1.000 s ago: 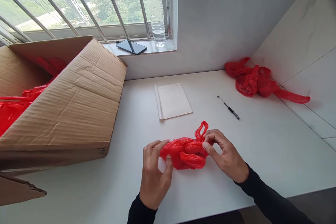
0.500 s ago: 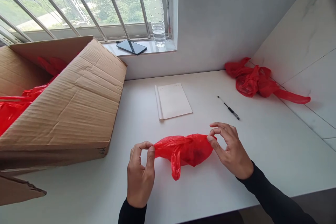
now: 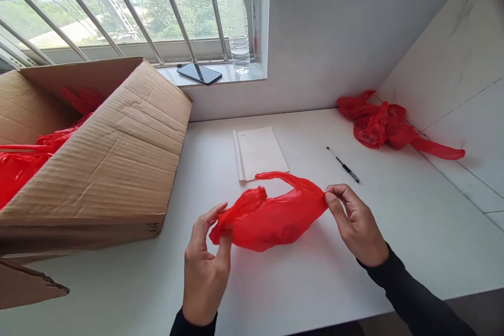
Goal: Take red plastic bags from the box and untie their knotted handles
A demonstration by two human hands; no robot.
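A thin red plastic bag is stretched sideways over the white table, with a dark shape faintly showing through its lower part. My right hand pinches the bag's right corner between thumb and fingers. At the other end, my left hand has its thumb and fingers around the bag's left edge, the thumb tip partly covered by red film. One handle loop stands up toward the notebook, and its tip overlaps the notebook's lower edge in the view.
On the left stands an open cardboard box with more red bags inside. A black pen lies to the right of the notebook. Another crumpled red bag rests against the wall. A phone and a water bottle occupy the windowsill.
The bag has been turned and pulled wider. Its hanging handle has swung up, and a loop now rises at the back. My right hand has shifted slightly right, my left slightly left.
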